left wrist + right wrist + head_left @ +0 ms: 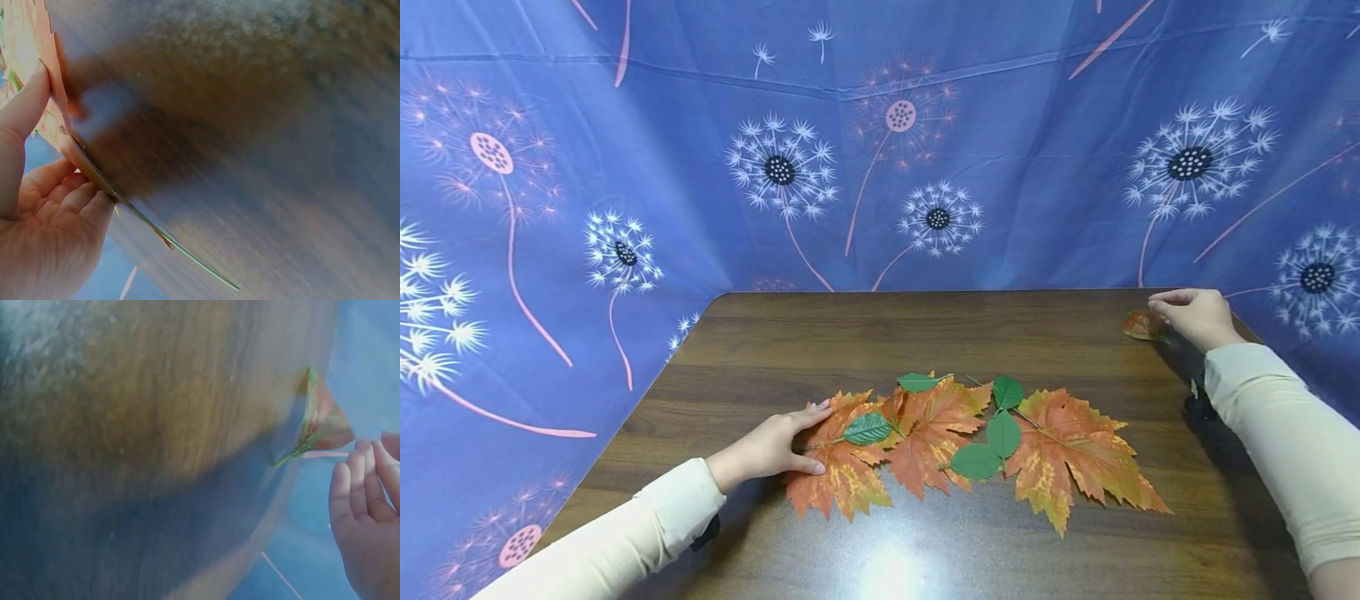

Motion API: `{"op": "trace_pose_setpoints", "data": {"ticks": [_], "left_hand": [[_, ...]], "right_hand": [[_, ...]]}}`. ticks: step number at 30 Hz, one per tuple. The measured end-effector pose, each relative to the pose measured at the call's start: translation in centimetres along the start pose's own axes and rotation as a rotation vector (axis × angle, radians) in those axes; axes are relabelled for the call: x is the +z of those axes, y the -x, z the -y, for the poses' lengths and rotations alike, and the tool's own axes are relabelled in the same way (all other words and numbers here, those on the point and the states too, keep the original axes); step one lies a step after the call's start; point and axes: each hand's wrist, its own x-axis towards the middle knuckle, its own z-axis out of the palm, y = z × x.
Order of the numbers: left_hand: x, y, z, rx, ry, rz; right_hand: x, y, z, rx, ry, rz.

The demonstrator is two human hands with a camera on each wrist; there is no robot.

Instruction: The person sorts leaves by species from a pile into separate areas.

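Observation:
My left hand rests on an orange maple leaf at the left end of a row, thumb and fingers spread. In the left wrist view the thumb lies on the leaf's surface, the other fingers by its edge; a thin green stem extends past them. At the far right, my right hand is beside a small orange-green leaf. In the right wrist view its fingers are fairly straight, close to the tip of that curled leaf; whether they touch cannot be told.
Along the row lie a middle maple leaf, a right maple leaf and several small green leaves. All rest on a brown wooden table. A blue dandelion-print cloth hangs behind it.

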Motion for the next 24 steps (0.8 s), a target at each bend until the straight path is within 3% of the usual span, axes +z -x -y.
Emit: {"op": "trace_pose_setpoints", "data": {"ticks": [10,24], "left_hand": [[-0.2,-0.1,-0.1,-0.023,0.002,0.009],[-0.1,0.0,-0.1,-0.019,0.007,0.009]], "right_hand": [[-0.3,0.3,0.2,-0.014,-0.003,-0.015],[0.1,0.8,1.4,-0.041,-0.022,0.030]]}}
